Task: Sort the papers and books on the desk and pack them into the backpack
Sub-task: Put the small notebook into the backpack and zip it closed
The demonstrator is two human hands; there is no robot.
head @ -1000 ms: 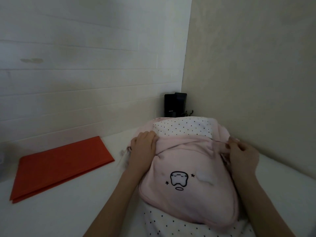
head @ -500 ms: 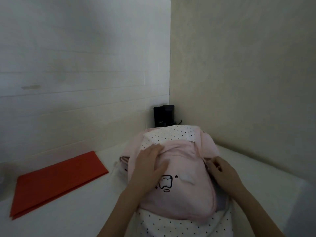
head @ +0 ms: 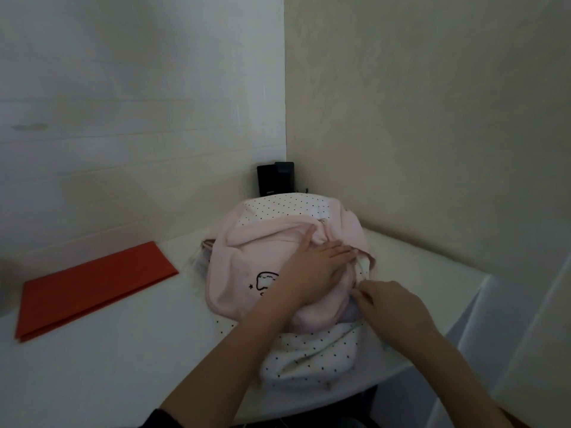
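My left hand [head: 315, 270] has slid rightward across the pink backpack [head: 247, 261], fingers flat, hiding its cartoon print. My right hand [head: 386, 299] pinches its right-side zipper; the red folder [head: 89, 285] lies left of it, and the black box's [head: 275, 179] label behind is unreadable.

The room is sitting in dim, flat light with no lamp or window showing, and a grey-blue cast is dulling the left wall [head: 123, 118] while the right wall [head: 432, 118] is reading warmer. Soft shadow is pooling along the foot of the left wall and under the backpack [head: 247, 257]. No glare is showing anywhere. The whole picture is looking soft and grainy; the red folder [head: 92, 288] is smearing at its near edge, and the hands are blurring slightly. Wide-angle distortion is bending the desk [head: 108, 366] edge at the right and curving the wall lines towards the borders.
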